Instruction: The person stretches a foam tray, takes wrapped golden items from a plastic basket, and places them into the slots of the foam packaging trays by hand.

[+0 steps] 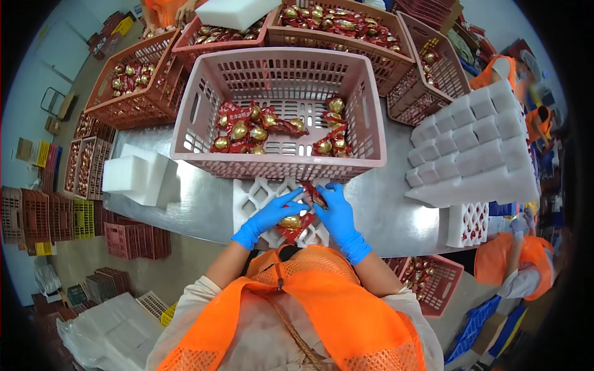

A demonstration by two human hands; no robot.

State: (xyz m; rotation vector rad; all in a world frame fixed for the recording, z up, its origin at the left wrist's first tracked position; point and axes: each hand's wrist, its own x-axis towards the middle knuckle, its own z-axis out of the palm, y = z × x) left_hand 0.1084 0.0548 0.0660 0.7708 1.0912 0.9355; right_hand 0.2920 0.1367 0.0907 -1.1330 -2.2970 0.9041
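Both hands wear blue gloves and meet over a white foam tray point(252, 196) with diamond-shaped pockets. My left hand point(275, 215) reaches in from the left, its thumb and fingers closed at a red wrapped packet point(314, 195). From the other side, my right hand point(336, 216) grips the same packet; its fingertips are partly hidden. Just below the fingers, a gold ball in a red wrapper point(289, 222) rests on the tray. Directly beyond stands a pink plastic crate point(278, 168), with several gold balls in red wrappers point(240, 130) inside.
More crates of wrapped balls surround the pink one, including an orange crate point(102, 102) at left. White foam blocks point(127, 175) lie left on the metal table point(207, 213). Stacked foam trays point(473, 148) stand at right. A co-worker in an orange vest point(516, 263) is at far right.
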